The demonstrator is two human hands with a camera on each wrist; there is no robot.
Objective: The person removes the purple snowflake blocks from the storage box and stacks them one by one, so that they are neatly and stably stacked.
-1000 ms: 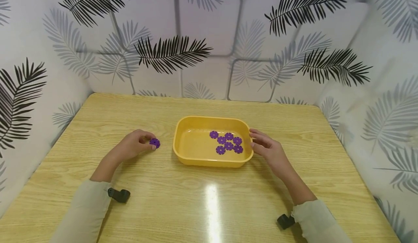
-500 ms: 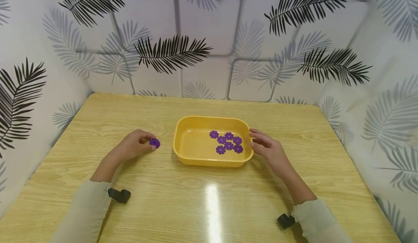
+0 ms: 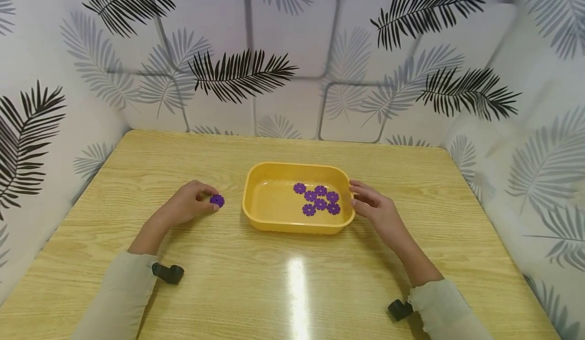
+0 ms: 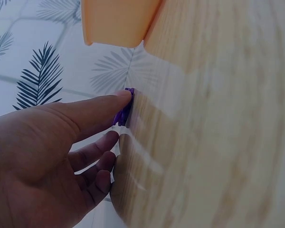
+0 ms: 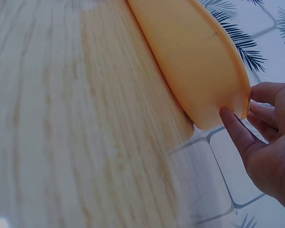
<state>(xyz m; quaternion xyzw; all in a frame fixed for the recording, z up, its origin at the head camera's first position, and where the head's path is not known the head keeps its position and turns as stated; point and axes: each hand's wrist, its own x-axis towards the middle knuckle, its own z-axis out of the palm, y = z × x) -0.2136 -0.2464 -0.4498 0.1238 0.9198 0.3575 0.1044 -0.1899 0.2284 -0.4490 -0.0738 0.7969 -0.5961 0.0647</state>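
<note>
My left hand [image 3: 186, 204] rests on the table left of the yellow tray, pinching a purple notched building disc [image 3: 217, 201] between thumb and forefinger. The left wrist view shows the disc [image 4: 125, 108] low at the tabletop, partly hidden by the thumb, with the other fingers loosely bent below. At the right end of the tray [image 3: 274, 226], my right hand [image 3: 377, 212] touches the outside wall with relaxed fingers. In the right wrist view the thumb [image 5: 232, 124] lies against the tray's end wall, and a forefinger reaches the rim. Several purple discs [image 3: 320, 204] lie flat in the tray's right half.
The wood-grain table [image 3: 237, 289] carries the tray at its middle. Behind and beside it stand pale walls [image 3: 292, 30] with a leaf pattern. A dark wrist camera [image 3: 171, 274] sits by the left cuff, and another camera [image 3: 400, 309] by the right cuff.
</note>
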